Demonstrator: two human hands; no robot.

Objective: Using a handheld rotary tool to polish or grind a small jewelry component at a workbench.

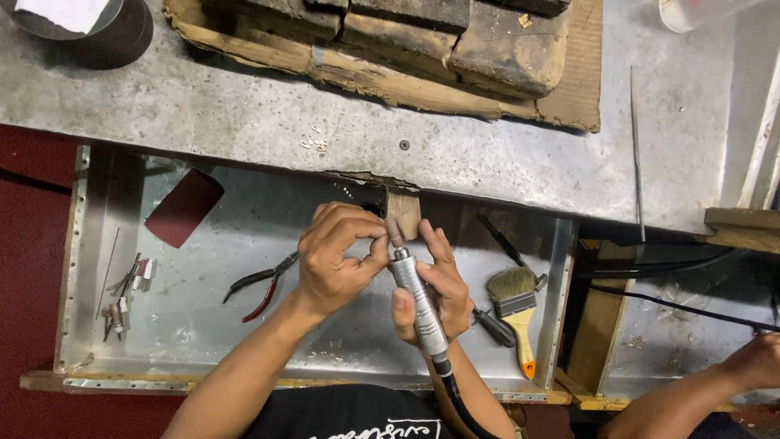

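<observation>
My right hand (435, 286) grips a silver rotary handpiece (415, 297) with a black flexible cable running down toward me. Its tip points up at a small wooden peg (404, 211) that juts from the front edge of the metal workbench (244, 114). My left hand (337, 256) is pinched shut beside the tool's tip, fingers pressed together on something too small to make out.
An open metal drawer (106, 244) below the bench holds red-handled pliers (262, 286), a paintbrush (516, 305), a dark red sandpaper piece (184, 207) and small bits at left. A thin file (636, 146) lies on the bench. Another person's hand (751, 362) is at right.
</observation>
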